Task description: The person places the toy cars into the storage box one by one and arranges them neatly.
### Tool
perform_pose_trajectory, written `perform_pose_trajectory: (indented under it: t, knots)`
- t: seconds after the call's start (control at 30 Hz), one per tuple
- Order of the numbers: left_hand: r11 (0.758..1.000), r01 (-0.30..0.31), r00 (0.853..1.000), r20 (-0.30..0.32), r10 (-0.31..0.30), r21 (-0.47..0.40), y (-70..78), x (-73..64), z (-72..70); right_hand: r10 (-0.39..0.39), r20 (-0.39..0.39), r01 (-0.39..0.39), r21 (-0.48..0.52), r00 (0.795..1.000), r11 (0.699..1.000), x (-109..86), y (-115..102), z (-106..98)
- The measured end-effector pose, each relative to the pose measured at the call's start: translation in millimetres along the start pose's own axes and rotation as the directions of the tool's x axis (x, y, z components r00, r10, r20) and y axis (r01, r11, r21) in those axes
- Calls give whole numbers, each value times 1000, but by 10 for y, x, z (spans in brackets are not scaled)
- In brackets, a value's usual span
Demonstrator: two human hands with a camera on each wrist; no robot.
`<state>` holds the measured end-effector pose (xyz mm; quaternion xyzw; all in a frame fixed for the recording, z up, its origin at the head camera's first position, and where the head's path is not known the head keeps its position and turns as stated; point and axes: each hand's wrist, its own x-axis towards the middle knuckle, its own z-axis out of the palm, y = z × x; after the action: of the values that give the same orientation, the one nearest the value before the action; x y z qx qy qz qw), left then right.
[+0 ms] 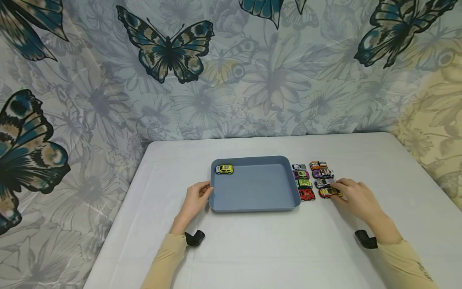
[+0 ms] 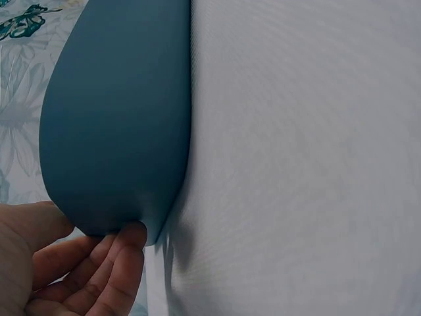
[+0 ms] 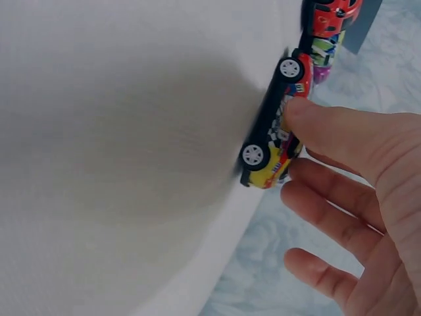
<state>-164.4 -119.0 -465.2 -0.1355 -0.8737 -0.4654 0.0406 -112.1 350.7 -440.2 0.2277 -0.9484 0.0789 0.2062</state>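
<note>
A grey-blue rectangular tray (image 1: 254, 186) lies on the table, with one yellow toy car (image 1: 224, 169) in its far left corner. My left hand (image 1: 196, 198) holds the tray's left side; in the left wrist view, thumb and fingers (image 2: 125, 247) meet the tray's end wall. To the right of the tray, my right hand (image 1: 357, 198) pinches a yellow and red toy car (image 1: 325, 192), the nearest of the outer column. The right wrist view has the thumb on the side of that car (image 3: 276, 125), with the other fingers loosely bent. Its far side is hidden.
Several toy cars stand in two columns beside the tray. The inner column has a red car (image 1: 306, 195) nearest me; the outer has a silver one (image 1: 324, 183), a purple one (image 1: 322, 173) and an orange one (image 1: 318, 165). Butterfly-patterned cloth (image 1: 231, 108) hangs behind the white table (image 1: 260, 249).
</note>
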Motion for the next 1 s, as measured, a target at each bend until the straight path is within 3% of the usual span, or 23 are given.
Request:
perform_pose_trajectory:
  t: [1.0]
  knots:
    - [1000, 2, 1000, 0, -2, -3, 4, 2, -2, -28, -42, 29, 9, 999, 1000, -16, -8, 52]
